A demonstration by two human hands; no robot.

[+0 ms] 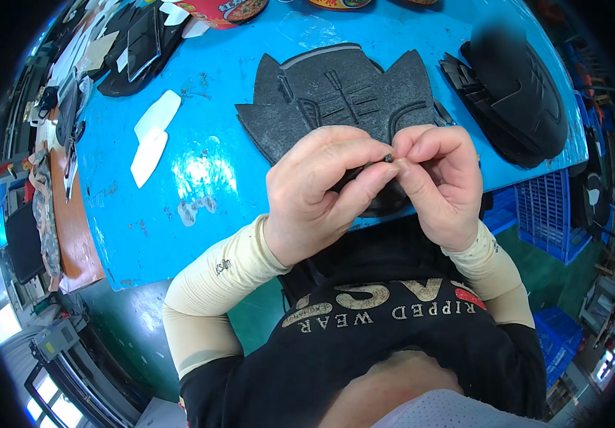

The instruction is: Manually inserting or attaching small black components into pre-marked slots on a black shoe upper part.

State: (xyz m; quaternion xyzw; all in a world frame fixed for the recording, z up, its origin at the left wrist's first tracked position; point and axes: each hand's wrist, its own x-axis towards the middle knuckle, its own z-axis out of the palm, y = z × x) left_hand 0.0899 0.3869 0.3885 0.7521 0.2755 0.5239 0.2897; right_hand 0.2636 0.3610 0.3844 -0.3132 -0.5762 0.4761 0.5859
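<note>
My left hand [314, 189] and my right hand [444, 182] meet at the table's near edge, each closed in a pinch. Between their fingertips is a small dark bit [388, 158], too small to name. Just beyond my fingers lies a dark grey, felt-like cut piece [343, 89] with pointed corners, slits and stitched lines, apparently a shoe upper. Its near end is partly hidden behind my hands. To its right is a stack of black shoe-upper-like pieces [528, 107], partly blurred at the top.
The blue-covered table [229, 143] carries white cut-outs [154, 135] at left. Dark pieces and a phone-like slab [143, 43] crowd the far left. Food tubs [229, 11] stand along the far edge. A blue plastic crate [553, 214] is below the table at right.
</note>
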